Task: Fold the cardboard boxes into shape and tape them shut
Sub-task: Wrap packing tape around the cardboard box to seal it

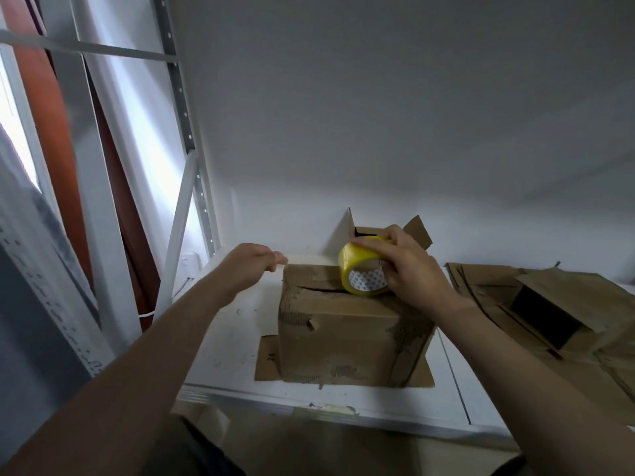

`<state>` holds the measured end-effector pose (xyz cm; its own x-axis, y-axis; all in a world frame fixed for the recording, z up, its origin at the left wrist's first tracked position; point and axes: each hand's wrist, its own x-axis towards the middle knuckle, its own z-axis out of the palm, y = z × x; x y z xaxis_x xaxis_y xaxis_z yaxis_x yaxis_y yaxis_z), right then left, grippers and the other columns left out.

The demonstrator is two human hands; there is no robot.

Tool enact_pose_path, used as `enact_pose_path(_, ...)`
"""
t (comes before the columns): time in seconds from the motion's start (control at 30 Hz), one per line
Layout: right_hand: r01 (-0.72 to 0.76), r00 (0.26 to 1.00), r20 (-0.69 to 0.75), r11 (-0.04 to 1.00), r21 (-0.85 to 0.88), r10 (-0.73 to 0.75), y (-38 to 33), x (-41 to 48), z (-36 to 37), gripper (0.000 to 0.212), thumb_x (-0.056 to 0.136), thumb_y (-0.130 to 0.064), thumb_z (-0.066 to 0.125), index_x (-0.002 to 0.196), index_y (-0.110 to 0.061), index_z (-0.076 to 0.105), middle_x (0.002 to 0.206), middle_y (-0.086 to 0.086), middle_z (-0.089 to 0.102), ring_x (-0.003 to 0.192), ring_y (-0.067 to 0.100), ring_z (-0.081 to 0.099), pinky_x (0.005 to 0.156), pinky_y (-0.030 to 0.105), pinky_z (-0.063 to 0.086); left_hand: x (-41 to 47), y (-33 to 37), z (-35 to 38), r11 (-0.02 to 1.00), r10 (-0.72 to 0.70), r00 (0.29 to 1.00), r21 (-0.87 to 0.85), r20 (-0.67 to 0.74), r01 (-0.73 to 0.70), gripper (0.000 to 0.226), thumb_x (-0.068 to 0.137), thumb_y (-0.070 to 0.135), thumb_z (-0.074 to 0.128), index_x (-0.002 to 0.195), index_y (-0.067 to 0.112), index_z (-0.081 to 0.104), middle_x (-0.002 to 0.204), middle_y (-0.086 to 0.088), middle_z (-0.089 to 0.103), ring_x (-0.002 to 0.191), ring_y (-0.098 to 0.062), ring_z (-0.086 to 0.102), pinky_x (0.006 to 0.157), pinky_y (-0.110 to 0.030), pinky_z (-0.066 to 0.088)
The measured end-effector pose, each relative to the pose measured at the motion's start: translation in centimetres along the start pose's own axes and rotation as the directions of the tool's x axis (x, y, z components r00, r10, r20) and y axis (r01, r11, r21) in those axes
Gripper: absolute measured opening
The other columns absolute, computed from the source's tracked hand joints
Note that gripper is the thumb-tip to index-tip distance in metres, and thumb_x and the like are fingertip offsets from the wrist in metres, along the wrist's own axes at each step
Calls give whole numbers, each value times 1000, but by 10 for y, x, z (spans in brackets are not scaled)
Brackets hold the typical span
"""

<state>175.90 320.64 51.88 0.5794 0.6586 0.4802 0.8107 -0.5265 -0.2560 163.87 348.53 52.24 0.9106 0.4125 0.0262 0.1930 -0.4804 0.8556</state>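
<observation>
Right hand grips the tape roll on top of the cardboard box, near the front edge of the shelf. Left hand hovers open. Nobody presses the flaps, so the tape may seal over a gap.

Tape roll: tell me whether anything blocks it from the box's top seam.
Nothing visible does. The right hand holds the tape roll on top of the box, at its seam; the left hand is by the left corner.

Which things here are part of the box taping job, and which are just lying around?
In the job: cardboard box, yellow tape roll in the right hand, left hand near it, flattened cardboard stack, open box behind.
Just there: shelf upright, red pipe, white table.
</observation>
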Motion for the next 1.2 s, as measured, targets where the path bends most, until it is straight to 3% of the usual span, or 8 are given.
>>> enact_pose_path(0.1,-76,997,-16,982,173,80,-8,4,9,71,94,0,54,149,-43,43,128,6,50,121,26,47,96,40,49,2,-13,-9,997,-40,998,-60,-43,37,27,100,30,61,104,8,76,110,-6,69,102,-17,63,83,-33,43)
enact_pose_path(0.17,-133,990,-8,964,232,139,-12,3,16,70,95,1,53,151,-38,41,133,8,51,124,25,46,102,30,40,1,-21,-11,996,-71,997,-59,-18,69,26,100,31,60,100,10,76,110,-6,70,98,-13,63,78,-34,45)
enact_pose_path(0.33,-165,985,-17,974,158,170,-22,7,16,73,94,3,50,150,-43,41,134,5,50,124,23,46,93,25,37,3,-36,-18,992,-104,994,-62,28,106,22,101,33,58,94,19,75,104,7,71,101,-11,64,74,-30,46)
enact_pose_path(0.53,-125,990,42,974,-187,135,-48,20,17,79,94,-4,54,150,-52,28,135,2,44,126,27,42,76,40,50,0,-63,-24,987,-147,988,-61,53,150,26,101,38,57,98,18,73,105,1,72,101,-15,67,71,-29,44)
enact_pose_path(0.67,-94,991,60,941,-325,120,-65,27,24,85,91,-3,57,150,-53,23,141,3,39,129,30,39,71,42,51,-2,-80,-39,984,-154,987,-89,35,157,28,100,41,57,98,17,73,101,2,75,99,-13,70,70,-30,45)
enact_pose_path(0.8,-85,992,55,925,-371,113,-75,31,29,85,92,-5,59,150,-54,21,140,3,38,128,29,40,74,42,54,-6,-93,-40,980,-136,990,-145,41,140,29,101,41,57,98,17,73,100,6,75,98,-11,70,73,-31,47)
enact_pose_path(1.0,-122,989,22,895,-430,146,-83,25,36,82,91,-19,69,147,-54,21,142,4,37,133,30,36,77,46,56,-9,-114,-7,966,-142,985,-204,100,160,32,104,31,52,93,9,72,96,-3,72,97,-17,68,71,-32,43)
enact_pose_path(1.2,-168,984,-20,878,-447,178,-91,20,42,77,91,-16,68,147,-52,28,142,4,38,129,31,39,71,44,52,-9,-125,36,903,-208,966,-350,155,251,31,102,32,52,78,18,66,102,4,71,86,-9,72,68,-30,44)
